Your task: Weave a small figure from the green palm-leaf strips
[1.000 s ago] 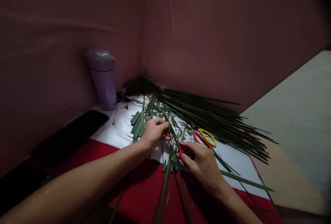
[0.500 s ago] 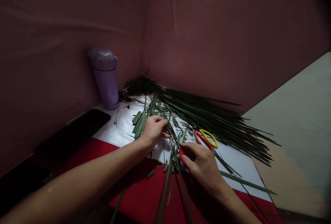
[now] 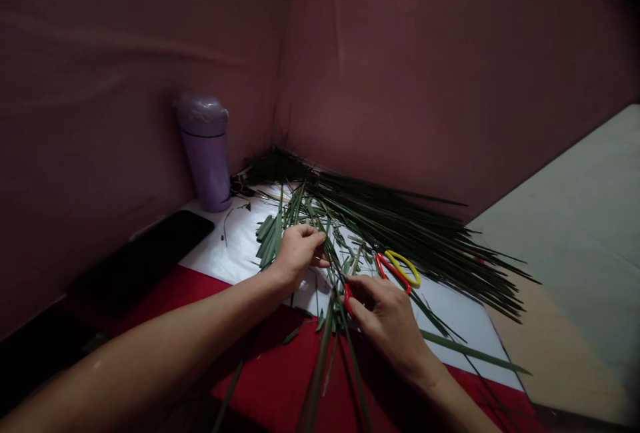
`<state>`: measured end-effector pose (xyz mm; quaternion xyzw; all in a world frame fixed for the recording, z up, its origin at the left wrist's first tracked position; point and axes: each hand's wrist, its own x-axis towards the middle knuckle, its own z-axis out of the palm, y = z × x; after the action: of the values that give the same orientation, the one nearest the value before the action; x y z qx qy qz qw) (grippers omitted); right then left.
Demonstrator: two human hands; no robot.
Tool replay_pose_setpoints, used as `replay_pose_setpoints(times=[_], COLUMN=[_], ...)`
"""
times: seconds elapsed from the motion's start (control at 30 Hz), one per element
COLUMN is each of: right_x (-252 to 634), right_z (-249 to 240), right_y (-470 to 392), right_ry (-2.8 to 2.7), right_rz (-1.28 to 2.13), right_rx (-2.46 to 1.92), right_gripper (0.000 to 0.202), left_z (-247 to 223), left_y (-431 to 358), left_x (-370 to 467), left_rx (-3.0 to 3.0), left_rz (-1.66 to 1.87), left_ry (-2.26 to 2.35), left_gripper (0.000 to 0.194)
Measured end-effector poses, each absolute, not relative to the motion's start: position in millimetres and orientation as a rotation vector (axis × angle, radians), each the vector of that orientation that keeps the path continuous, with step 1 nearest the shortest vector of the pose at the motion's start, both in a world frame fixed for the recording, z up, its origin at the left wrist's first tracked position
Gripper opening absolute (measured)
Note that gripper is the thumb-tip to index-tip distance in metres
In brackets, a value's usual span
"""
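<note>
Pinching a thin, flat green leaf strip (image 3: 334, 259) near six o'clock from the middle of the view, with the left hand's (image 3: 303, 251) fingertips close together. Gripping a smooth red handle (image 3: 348, 301) with the right hand (image 3: 386, 306), at five o'clock — with fingers curled round it, too dark to tell the tip's shape. Just beyond, at four: scissors (image 3: 401, 269) with round red and yellow loops. Between three and four: a pile of long, straight dark leaves (image 3: 420, 230). Between nine and ten: a tall purple bottle (image 3: 206, 163).
</note>
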<state>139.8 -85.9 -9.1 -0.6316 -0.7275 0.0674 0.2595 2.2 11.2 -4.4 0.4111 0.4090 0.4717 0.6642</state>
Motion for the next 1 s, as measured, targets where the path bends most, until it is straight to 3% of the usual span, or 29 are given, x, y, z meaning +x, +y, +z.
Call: replay_pose_setpoints(times=[1.0], right_x=[135.2], right_z=[-6.6], right_y=[-84.6], right_ry=[-1.986], right_rz=[0.137], right_rx=[-1.776], right_gripper=[0.011], left_z=[-7.4], left_y=[10.1], left_x=[2.8], left_rx=[0.957], left_rz=[1.046], left_ry=[0.878], left_gripper=[0.014])
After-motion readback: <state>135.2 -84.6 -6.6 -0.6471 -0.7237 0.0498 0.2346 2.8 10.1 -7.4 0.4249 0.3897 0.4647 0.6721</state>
